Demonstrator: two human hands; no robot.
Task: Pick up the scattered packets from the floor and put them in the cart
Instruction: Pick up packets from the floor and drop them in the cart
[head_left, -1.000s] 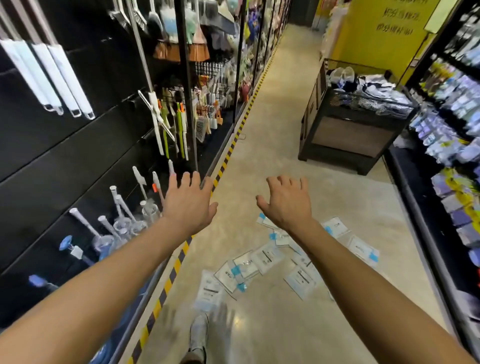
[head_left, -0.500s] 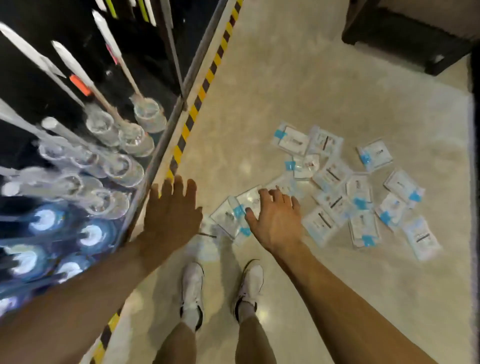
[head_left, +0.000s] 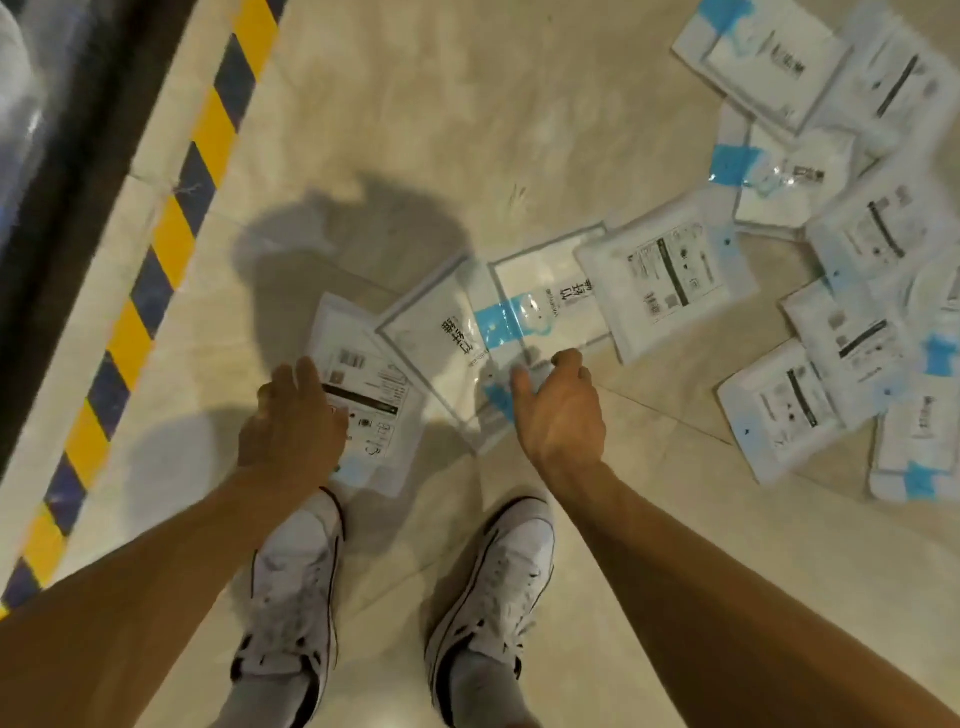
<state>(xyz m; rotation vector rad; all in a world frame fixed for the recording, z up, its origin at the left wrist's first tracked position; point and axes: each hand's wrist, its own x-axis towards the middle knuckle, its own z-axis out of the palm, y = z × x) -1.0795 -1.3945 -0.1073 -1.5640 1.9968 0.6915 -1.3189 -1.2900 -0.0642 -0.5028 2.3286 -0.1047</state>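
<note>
Beige tile floor (head_left: 415, 104), yellow-striped edge (head_left: 171, 244) — packets (head_left: 670, 280) scattered; left hand (head_left: 293, 421) relaxed over one, right hand (head_left: 561, 410) curled at another — grip unclear.

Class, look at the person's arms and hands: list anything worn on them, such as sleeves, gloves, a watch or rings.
Nothing worn shows. The left hand and right hand carry no gloves, rings, watch or bracelet. The left arm and right arm are bare to the frame's edge, no sleeve in view.
</note>
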